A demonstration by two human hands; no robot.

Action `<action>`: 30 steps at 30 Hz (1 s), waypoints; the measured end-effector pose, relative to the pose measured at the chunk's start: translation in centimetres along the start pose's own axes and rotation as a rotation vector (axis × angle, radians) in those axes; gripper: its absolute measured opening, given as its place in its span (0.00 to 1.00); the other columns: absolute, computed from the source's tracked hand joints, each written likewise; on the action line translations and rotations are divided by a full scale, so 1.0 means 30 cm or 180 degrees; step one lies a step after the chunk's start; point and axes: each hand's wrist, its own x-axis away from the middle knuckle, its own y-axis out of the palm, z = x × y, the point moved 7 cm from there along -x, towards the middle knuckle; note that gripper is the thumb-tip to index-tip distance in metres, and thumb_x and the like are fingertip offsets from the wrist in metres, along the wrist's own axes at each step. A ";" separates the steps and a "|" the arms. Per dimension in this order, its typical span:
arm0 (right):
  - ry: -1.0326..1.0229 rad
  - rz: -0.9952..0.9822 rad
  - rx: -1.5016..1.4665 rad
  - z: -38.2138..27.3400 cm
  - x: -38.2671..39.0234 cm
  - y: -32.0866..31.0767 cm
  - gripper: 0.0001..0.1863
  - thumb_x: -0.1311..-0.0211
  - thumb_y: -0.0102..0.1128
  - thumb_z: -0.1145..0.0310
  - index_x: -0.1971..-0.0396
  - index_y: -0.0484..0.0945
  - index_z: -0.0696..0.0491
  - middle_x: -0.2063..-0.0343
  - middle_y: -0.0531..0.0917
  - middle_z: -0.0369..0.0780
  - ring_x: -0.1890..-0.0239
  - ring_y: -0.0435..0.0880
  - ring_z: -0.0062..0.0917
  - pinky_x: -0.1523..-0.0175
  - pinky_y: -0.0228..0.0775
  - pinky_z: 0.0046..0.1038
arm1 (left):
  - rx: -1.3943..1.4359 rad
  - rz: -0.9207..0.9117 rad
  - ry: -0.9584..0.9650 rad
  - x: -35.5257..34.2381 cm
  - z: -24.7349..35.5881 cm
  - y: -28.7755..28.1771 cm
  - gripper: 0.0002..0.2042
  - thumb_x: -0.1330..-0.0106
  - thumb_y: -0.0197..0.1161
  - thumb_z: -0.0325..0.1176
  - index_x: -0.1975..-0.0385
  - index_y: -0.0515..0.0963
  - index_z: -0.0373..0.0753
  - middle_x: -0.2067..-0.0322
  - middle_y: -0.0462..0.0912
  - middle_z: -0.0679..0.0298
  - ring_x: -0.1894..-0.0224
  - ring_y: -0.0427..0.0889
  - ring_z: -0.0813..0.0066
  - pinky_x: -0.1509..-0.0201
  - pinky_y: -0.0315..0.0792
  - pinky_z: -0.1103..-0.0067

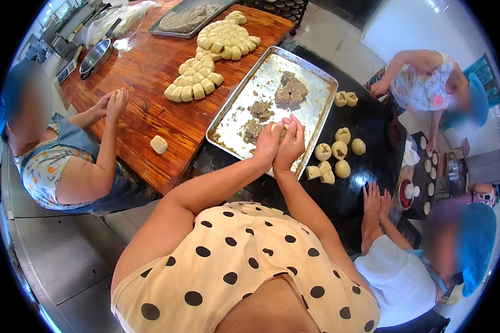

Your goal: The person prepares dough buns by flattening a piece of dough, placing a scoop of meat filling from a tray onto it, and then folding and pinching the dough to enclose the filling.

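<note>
- Head view: the person's left hand (268, 143) and right hand (290, 145) are pressed together, fingers curled around a small pale lump of dough (278, 127) that barely shows between the fingertips; both hands are closed on it.
- The hands and the dough hang over the near edge of a rectangular silver metal baking tray (311, 114), which lies across the seam between the brown wooden table (144, 105) and a black round table (372, 122).
- Brown-grey clumps of filling (290, 90) lie scattered on the tray, the largest near its far edge.
- Just right of the tray, on the black table, sits a cluster of pale dough balls (339, 151), with two more (345, 99) by the tray's far right corner.
- On the wooden table, beyond the tray's left edge, cut pale dough pieces (197, 83) lie in curved rows, and one single piece (159, 144) sits near the near edge.
- A second grey tray (186, 19) rests at the far edge; a steel bowl (96, 55) stands at the far left corner.
- Another person's hands (111, 102) meet above the wooden table's left edge; a third person's hands (375, 201) lie flat on the black table's near right edge.
</note>
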 end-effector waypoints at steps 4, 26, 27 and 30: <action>-0.0030 -0.0038 -0.0159 0.018 0.021 -0.004 0.19 0.25 0.45 0.61 0.49 0.78 0.58 0.58 0.85 0.43 0.54 0.83 0.28 0.35 0.60 0.31 | -0.0158 -0.0322 -0.0675 -0.009 -0.021 -0.026 0.14 0.29 0.55 0.44 0.57 0.75 0.40 0.66 0.77 0.69 0.66 0.74 0.82 0.62 0.71 0.81; -0.0217 0.0680 -0.0720 -0.173 0.096 -0.144 0.15 0.27 0.45 0.66 0.59 0.78 0.60 0.61 0.83 0.39 0.59 0.79 0.23 0.51 0.71 0.25 | 0.1019 -0.0678 -0.0492 0.161 0.101 0.124 0.19 0.28 0.54 0.49 0.51 0.75 0.38 0.55 0.78 0.66 0.57 0.77 0.78 0.51 0.71 0.79; -0.0269 0.0737 -0.0707 -0.172 0.107 -0.142 0.14 0.27 0.48 0.67 0.59 0.79 0.61 0.61 0.84 0.40 0.59 0.80 0.24 0.48 0.70 0.27 | 0.0765 -0.0595 -0.0363 0.168 0.113 0.112 0.13 0.27 0.54 0.42 0.56 0.76 0.38 0.60 0.79 0.68 0.59 0.76 0.81 0.53 0.71 0.81; -0.0370 0.0779 -0.0545 -0.180 0.123 -0.132 0.14 0.27 0.48 0.67 0.58 0.80 0.61 0.60 0.84 0.41 0.58 0.81 0.25 0.44 0.68 0.29 | -0.0247 -0.0554 0.0494 0.130 0.134 0.083 0.13 0.26 0.53 0.40 0.59 0.77 0.37 0.64 0.78 0.69 0.61 0.75 0.83 0.55 0.70 0.81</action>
